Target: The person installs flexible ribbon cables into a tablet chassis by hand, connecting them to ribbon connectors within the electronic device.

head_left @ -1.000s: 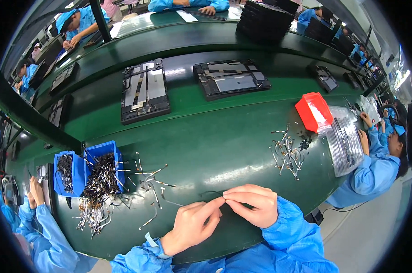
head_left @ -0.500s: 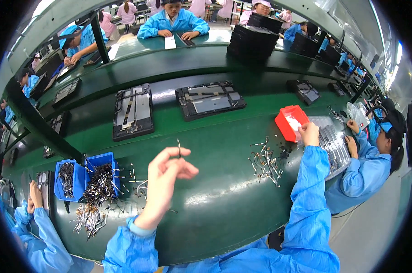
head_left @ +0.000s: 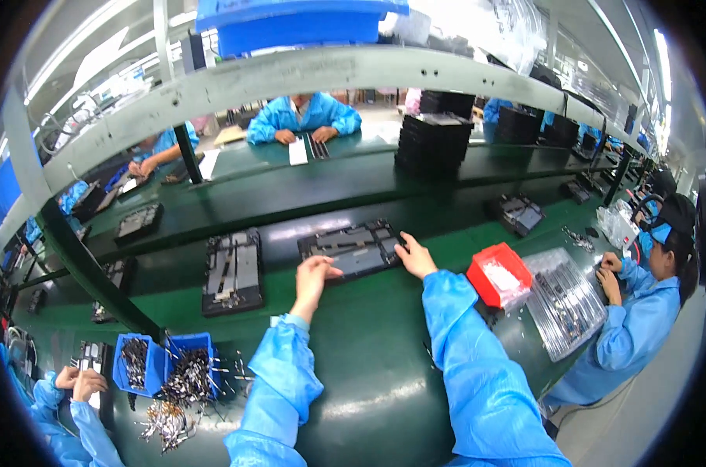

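Observation:
A flat, black-framed electronic device (head_left: pixel 354 257) with grey inner panels lies on the green bench ahead of me. My right hand (head_left: pixel 417 258) is at its right edge, thumb and fingers closed on the rim. At its near left corner is my left hand (head_left: pixel 312 282), fingers bent together; whether something small is in them is too small to make out. A second device (head_left: pixel 233 272) of the same kind lies to the left. The red bin (head_left: pixel 499 276) with white pieces stands to the right of my right forearm.
Two blue bins (head_left: pixel 188 366) of small cables stand at left, a loose cable pile (head_left: pixel 166 424) before them. A clear ridged tray (head_left: pixel 565 303) lies right of the red bin. Co-workers sit on both sides and opposite. A metal rail (head_left: pixel 306 78) spans above; black trays (head_left: pixel 434 148) are stacked behind.
My view has tilted up. Both hands have moved to the middle device: the left forward from the near bench, the right leftward from the red bin. The left hand held a small thin part before.

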A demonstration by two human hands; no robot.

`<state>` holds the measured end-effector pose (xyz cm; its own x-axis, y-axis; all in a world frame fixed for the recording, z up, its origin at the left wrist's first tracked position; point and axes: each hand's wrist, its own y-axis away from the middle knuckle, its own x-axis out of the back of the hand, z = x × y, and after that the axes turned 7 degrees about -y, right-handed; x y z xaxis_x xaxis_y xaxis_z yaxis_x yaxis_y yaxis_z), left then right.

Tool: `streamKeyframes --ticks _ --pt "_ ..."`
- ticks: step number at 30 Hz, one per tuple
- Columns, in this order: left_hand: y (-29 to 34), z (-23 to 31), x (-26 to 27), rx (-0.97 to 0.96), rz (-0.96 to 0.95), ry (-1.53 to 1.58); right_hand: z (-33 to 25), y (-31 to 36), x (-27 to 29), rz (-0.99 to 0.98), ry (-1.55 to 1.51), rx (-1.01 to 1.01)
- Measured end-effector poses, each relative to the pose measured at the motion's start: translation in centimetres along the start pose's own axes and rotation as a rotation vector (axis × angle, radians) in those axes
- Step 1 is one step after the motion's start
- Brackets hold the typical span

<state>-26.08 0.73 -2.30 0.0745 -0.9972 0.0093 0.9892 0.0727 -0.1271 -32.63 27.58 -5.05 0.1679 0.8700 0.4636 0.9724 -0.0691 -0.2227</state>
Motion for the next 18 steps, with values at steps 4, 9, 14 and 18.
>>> streamKeyframes --ticks 4,9,14,18 --pt "2.3 4.7 -2.1 0.017 -0.002 0.025 -1.4 -0.4 -1.3 0.236 -0.763 -0.354" --pt "14.8 13.7 -1.3 0.139 -0.431 0.051 -4.2 2.3 6.0 -0.189 -1.046 -0.39" --pt "29.6 17.5 1.9 0.192 -0.841 -0.352 -7.6 10.5 7.7 -0.589 -1.061 -0.371" --pt "34.2 17.7 3.3 0.161 -0.712 -0.437 -8.3 16.3 6.0 -0.802 -1.007 -0.46"
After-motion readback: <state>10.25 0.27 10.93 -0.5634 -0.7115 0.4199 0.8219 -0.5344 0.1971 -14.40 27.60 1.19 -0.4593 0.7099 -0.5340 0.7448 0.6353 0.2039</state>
